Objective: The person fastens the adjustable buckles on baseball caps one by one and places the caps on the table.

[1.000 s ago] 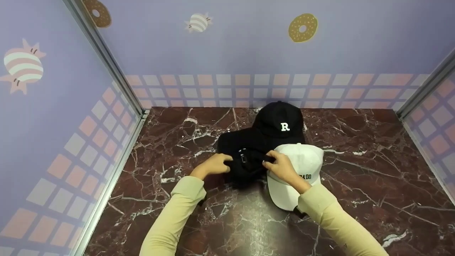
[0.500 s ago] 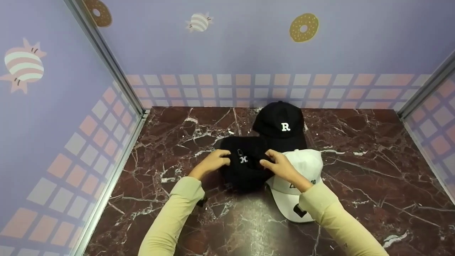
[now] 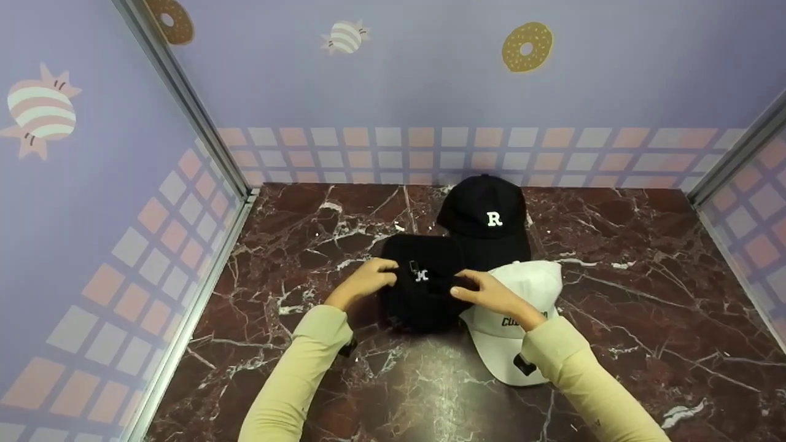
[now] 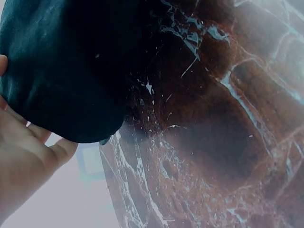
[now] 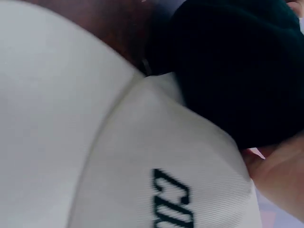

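Observation:
A black cap lies in the middle of the head view, with a small white mark and a buckle-like outline on top. My left hand holds its left side. In the left wrist view the fingers reach under the edge of the dark cloth. My right hand grips the cap's right side, thumb toward me, its fingertips partly hidden by the black cloth. Under my right wrist sits a white cap with dark lettering, its brim toward me. In the right wrist view the black cap overlaps the white crown.
Behind the held cap another black cap with a white R stands near the back wall. The dark red marbled tabletop spreads around the caps. A patterned panel with a metal frame bounds the left side.
The held black cap has been reshaped between my hands, its far edge coming nearer and the white mark turning up. The white cap has shifted slightly toward me. My right hand has dropped a little.

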### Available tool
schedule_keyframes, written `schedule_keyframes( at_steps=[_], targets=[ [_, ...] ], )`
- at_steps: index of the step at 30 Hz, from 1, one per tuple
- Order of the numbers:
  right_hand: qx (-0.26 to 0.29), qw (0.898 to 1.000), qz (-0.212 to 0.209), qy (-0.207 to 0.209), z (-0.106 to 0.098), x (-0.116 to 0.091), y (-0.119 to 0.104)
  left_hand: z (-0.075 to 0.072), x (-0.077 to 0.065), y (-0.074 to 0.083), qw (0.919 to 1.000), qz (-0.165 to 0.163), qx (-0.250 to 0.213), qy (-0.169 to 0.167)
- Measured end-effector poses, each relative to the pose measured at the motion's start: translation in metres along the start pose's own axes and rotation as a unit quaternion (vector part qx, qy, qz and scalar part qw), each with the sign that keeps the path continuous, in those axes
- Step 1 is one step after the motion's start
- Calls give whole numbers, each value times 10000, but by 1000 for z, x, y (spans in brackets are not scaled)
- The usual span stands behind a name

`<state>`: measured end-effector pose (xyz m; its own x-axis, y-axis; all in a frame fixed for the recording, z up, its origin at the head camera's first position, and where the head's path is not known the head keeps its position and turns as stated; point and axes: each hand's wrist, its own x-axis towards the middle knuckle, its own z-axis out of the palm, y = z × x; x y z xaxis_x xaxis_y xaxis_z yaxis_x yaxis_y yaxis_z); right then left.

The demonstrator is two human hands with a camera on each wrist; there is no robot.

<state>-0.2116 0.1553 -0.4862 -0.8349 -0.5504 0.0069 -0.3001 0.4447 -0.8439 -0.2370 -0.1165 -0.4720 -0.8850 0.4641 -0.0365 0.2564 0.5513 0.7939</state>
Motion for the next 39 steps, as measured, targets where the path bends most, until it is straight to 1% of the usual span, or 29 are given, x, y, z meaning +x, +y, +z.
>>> schedule_keyframes(
  at_steps=[2, 3, 4, 5, 6, 8, 9, 11, 13, 15, 16, 19, 21, 24, 26, 28, 29, 30, 31, 33, 35, 36, 37, 39],
  targets=[
    [-673, 9975, -118, 180, 1, -1, 8, -1, 0, 0, 9999, 67, 125, -6],
    [-1124, 9930, -224, 268, 1, -3, 12, -1, 0, -1, 9998, 106, 174, -21],
    [-1606, 9858, -346, 349, 2, -4, 15, -2, 0, -1, 9997, 130, 216, -5],
    [-2135, 9749, -467, 427, 2, -5, 18, -3, -1, -1, 9995, 145, 265, 13],
    [-2659, 9608, -598, 504, 3, -7, 21, -3, -1, -1, 9994, 148, 299, 33],
    [-3543, 9289, -879, 623, 3, -10, 27, -5, -2, -1, 9994, 138, 305, 46],
    [-3897, 9131, -997, 662, 3, -11, 29, -6, -3, -1, 9995, 141, 298, 36],
    [-4423, 8862, -1162, 741, 2, -14, 35, -7, -3, -2, 9995, 119, 292, 21],
    [-4745, 8669, -1283, 826, -1, -16, 41, -8, -4, -3, 9995, 102, 310, 9],
    [-4953, 8521, -1403, 946, -3, -18, 47, -9, -5, -5, 9994, 91, 333, -15],
    [-5014, 8467, -1461, 1018, -5, -19, 49, -9, -5, -5, 9992, 105, 378, -4],
    [-5119, 8324, -1668, 1313, -10, -21, 55, -9, -6, -6, 9991, 105, 400, -32],
    [-5155, 8238, -1794, 1530, -14, -22, 59, -9, -7, -7, 9994, 72, 346, -48],
    [-5195, 8109, -1951, 1857, -18, -23, 64, -8, -7, -7, 9996, 116, 239, -81],
    [-5183, 8067, -2002, 2014, -20, -23, 66, -8, -8, -6, 9996, 131, 203, -108],
    [-5149, 8097, -1904, 2072, -22, -23, 67, -6, -9, -5, 9996, 159, 179, -159],
    [-5088, 8167, -1790, 2053, -22, -22, 65, -5, -9, -4, 9996, 124, 165, -195],
    [-4990, 8266, -1639, 2022, -22, -22, 62, -4, -10, -3, 9995, 110, 166, -238],
    [-4807, 8417, -1454, 1984, -22, -21, 57, -3, -10, -2, 9994, 87, 162, -280],
    [-4280, 8779, -1034, 1881, -21, -17, 45, -1, -10, 1, 9992, 84, 168, -354],
    [-3471, 9181, -700, 1782, -19, -12, 31, 0, -11, 4, 9989, 93, 188, -412],
    [-3009, 9359, -595, 1733, -18, -9, 24, 1, -11, 6, 9987, 117, 209, -440],
    [-2556, 9508, -518, 1670, -17, -6, 17, 2, -11, 8, 9986, 121, 205, -476],
    [-1689, 9738, -391, 1473, -13, -1, 5, 4, -11, 12, 9980, 164, 253, -550]
  ],
)
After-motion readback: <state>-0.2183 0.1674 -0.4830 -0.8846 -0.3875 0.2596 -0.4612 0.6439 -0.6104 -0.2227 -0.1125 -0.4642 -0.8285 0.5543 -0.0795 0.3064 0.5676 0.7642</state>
